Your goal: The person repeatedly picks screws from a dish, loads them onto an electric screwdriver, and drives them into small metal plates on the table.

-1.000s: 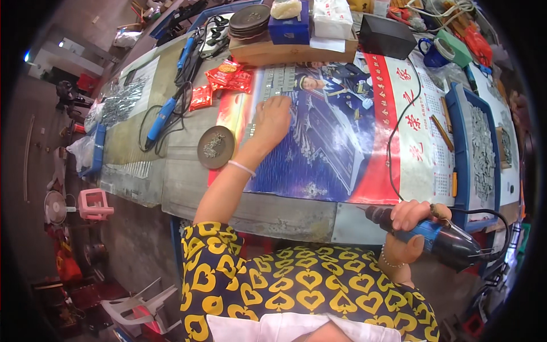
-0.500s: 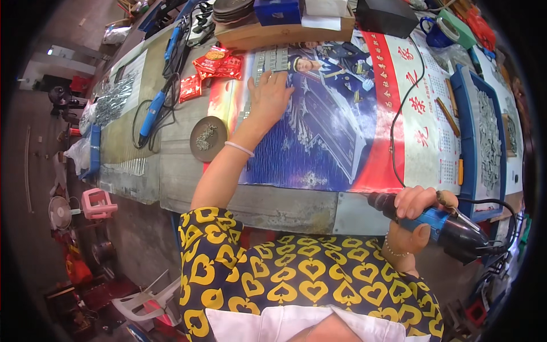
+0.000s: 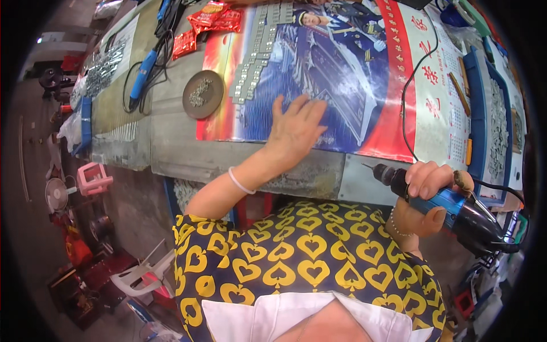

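Observation:
In my right hand is a blue and black electric screwdriver, its thin bit pointing left over the table's front edge. My fingers wrap round its body. My left hand is open, fingers spread, low over the blue part of a poster that covers the tabletop. Just beyond it, rows of small pale metal pieces lie lined up on the poster. Left of these sits a round brown dish with a heap of tiny metal parts, perhaps screws.
Red packets lie at the back left, beside another blue corded tool. A blue tray of grey metal parts stands at the right. The black cord crosses the poster. A pink stool stands on the floor at left.
My left hand has drawn back from the rows of metal pieces toward the table's front, uncovering them. My right hand still holds the screwdriver. The view has tilted down toward me.

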A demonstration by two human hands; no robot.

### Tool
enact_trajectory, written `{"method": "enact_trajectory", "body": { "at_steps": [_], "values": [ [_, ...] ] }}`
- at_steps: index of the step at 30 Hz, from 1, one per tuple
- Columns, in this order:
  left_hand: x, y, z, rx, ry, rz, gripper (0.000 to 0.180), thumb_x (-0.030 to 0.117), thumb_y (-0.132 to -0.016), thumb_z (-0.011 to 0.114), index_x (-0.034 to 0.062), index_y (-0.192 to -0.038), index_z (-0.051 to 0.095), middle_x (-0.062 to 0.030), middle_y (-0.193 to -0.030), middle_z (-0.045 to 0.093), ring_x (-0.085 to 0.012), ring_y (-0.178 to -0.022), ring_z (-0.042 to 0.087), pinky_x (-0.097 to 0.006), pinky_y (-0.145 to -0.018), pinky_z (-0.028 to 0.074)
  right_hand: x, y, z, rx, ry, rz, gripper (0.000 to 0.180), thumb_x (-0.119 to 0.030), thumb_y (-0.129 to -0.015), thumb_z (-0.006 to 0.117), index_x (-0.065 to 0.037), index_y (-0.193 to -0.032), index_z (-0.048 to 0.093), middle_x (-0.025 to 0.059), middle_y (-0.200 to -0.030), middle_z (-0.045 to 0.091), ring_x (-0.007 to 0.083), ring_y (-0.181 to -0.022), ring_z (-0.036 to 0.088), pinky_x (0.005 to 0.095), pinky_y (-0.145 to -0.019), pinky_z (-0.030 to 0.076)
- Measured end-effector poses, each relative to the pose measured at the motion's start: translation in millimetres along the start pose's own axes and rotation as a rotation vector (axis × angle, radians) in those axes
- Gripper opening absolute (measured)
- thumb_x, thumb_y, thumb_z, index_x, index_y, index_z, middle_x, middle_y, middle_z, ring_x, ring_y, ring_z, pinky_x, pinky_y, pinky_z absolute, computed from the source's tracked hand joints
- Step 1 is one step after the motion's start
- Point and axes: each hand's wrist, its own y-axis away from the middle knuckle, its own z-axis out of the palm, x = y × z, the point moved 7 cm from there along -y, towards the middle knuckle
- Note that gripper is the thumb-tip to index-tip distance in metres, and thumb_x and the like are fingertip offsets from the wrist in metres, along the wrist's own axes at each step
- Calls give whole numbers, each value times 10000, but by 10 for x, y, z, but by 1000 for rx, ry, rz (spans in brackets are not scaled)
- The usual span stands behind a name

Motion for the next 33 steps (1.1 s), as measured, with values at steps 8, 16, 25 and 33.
{"method": "enact_trajectory", "body": {
  "at_steps": [8, 16, 25, 33],
  "values": [
    [54, 185, -6, 43, 151, 10, 459, 111, -810, 665, 74, -1235, 498, -113, -1145, 575, -300, -1140, 504, -479, -967, 321, -6, 82, 127, -57, -21, 29, 613, -381, -827, 740, -131, -1285, 418, 22, -717, 531, 166, -621, 544, 334, -616, 447],
    [-179, 74, 113, 107, 219, -15, 256, 110, -781, 690, 79, -1012, 586, -71, -980, 551, -272, -950, 526, -399, -779, 383, 52, 88, 290, -162, 1, 4, 564, -333, -848, 620, -114, -1327, 421, 14, -732, 469, 130, -615, 467, 304, -611, 390],
    [-187, 234, 19, 101, 237, -18, 198, 92, -757, 703, 76, -904, 571, -71, -912, 524, -273, -869, 504, -384, -726, 375, 233, 60, 464, -186, -48, 110, 643, -371, -823, 746, -161, -1319, 394, 29, -765, 557, 175, -679, 560, 351, -677, 451],
    [-208, 373, -10, 89, 260, -28, 230, 64, -730, 708, 70, -913, 569, -74, -919, 523, -272, -863, 502, -380, -726, 377, 457, 48, 657, -254, -56, 150, 616, -307, -838, 741, -130, -1321, 402, 59, -794, 564, 206, -717, 566, 380, -703, 449]
  ]
}}
